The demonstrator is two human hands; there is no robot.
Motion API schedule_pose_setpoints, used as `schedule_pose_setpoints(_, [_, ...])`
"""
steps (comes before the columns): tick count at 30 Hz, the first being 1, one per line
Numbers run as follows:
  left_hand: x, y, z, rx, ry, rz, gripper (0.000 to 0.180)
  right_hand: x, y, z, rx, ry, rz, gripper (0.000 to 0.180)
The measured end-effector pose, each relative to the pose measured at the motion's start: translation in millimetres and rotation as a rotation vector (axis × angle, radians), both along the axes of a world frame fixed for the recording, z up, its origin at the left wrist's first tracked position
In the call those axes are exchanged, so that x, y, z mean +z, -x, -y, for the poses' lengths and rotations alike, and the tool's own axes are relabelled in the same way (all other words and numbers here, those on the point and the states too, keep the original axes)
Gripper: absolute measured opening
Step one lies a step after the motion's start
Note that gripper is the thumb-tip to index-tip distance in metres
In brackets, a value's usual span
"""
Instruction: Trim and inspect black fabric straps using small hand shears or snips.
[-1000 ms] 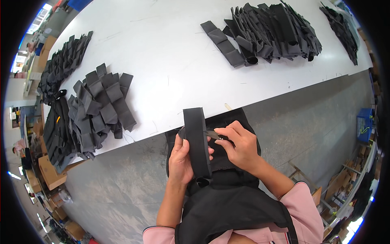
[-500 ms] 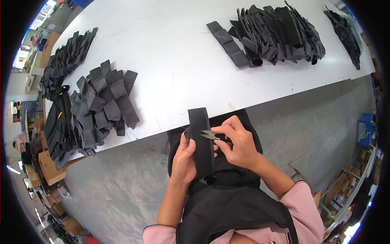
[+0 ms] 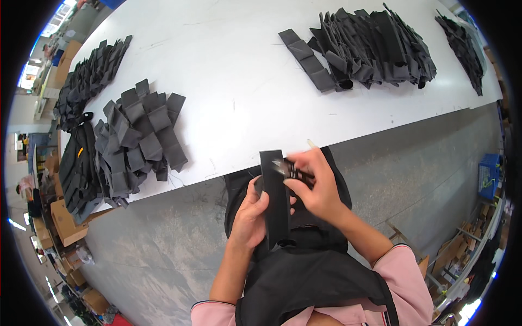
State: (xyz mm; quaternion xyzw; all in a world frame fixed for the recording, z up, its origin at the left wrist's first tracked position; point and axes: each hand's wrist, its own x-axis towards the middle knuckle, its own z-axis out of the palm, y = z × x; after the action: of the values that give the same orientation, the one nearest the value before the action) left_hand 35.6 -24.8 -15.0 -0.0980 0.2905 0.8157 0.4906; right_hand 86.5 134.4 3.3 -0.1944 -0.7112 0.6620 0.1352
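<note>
My left hand (image 3: 251,217) is closed on a black fabric strip (image 3: 275,201), its thumb at the strip's left edge and fingertips showing at the right edge. The strip stands lengthwise in front of me, its far end near the table edge. My right hand (image 3: 317,182) grips a pair of thread snips (image 3: 293,171) with dark handles and pale metal blades. The blades point left over the strip's upper part and are blurred, so I cannot tell whether they touch the cloth.
On the white table (image 3: 228,81) lie a pile of folded dark strips (image 3: 141,130) at left, a large bundle (image 3: 370,49) at the far right, and a narrow bundle (image 3: 462,51) at the right end. A blue crate (image 3: 489,176) sits on the floor at right; cardboard boxes (image 3: 68,223) stand at left.
The strip has shifted slightly right and turned more edge-on in my left hand. The snips have moved a little up along it, now blurred by motion.
</note>
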Motion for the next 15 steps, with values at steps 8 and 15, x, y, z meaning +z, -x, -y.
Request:
schedule_pose_setpoints(8, [-9.8,0.7,-13.2,-0.082,-0.315,0.007,0.044,-16.3,17.4,-15.3,0.274,0.838,0.190,0.021])
schedule_pose_setpoints(15, [-13.9,1.8,-21.3,0.031,-0.162,0.205,0.048,-9.2,-5.6,-13.8,-0.015,-0.441,-0.055,0.025])
